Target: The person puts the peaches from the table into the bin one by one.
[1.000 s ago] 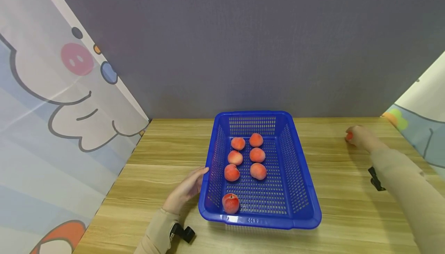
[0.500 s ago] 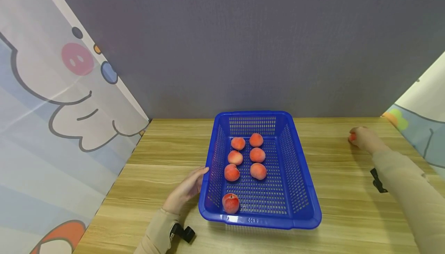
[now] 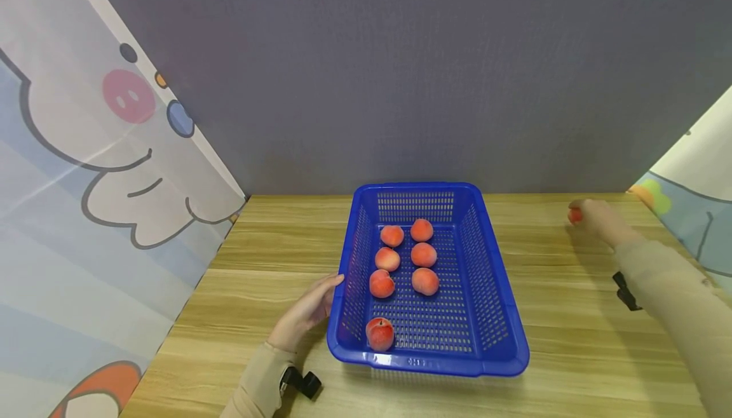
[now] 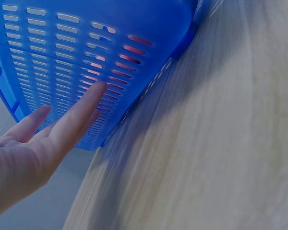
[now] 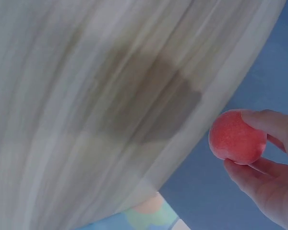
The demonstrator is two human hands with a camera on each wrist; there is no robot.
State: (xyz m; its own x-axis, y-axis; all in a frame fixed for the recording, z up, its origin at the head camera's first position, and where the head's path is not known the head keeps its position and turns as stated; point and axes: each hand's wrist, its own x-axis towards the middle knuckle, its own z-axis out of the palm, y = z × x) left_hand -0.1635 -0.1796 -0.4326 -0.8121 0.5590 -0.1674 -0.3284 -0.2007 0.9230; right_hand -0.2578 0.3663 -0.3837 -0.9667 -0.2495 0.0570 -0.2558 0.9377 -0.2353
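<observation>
A blue plastic basket point(image 3: 500, 278) with slotted walls stands on the wooden table, holding several red-orange peaches point(image 3: 425, 282). One darker red peach point(image 3: 380, 334) sits apart from the others in its near left corner. My left hand point(image 3: 305, 313) is at the basket's left side, a digit on the rim. In the left wrist view its fingers point(image 4: 81, 110) reach fairly straight along the outer wall. Far to the right, my right hand point(image 3: 600, 221) pinches another peach point(image 5: 237, 137) between thumb and fingers. That peach looks raised off the tabletop, its shadow apart from it.
The wooden table point(image 3: 274, 234) extends to both sides of the basket. A grey panel point(image 3: 423, 75) rises along its back edge. Printed cartoon curtains point(image 3: 171, 189) hang at the left and right. Black straps with small boxes point(image 3: 300, 381) circle both wrists.
My right hand shifted slightly right, then rose a little toward the back with the peach. The left hand, the basket and its peaches have kept their places.
</observation>
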